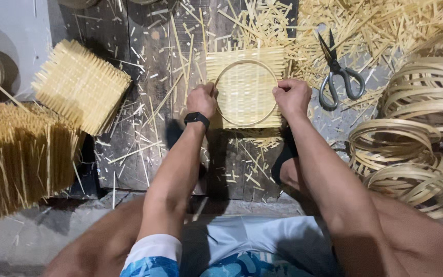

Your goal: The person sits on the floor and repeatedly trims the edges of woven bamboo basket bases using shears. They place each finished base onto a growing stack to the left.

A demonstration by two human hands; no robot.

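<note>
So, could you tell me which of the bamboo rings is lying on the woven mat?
The single ring held between both hands, left hand and right hand; the other rings sit heaped at the right.

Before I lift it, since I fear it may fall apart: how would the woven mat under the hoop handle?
The mat is probably light and springy, being thin woven strips. Its loose ends stick out, so the edges may fray. The hoop only lies on it between the left hand and right hand, so it could slide off.
</note>
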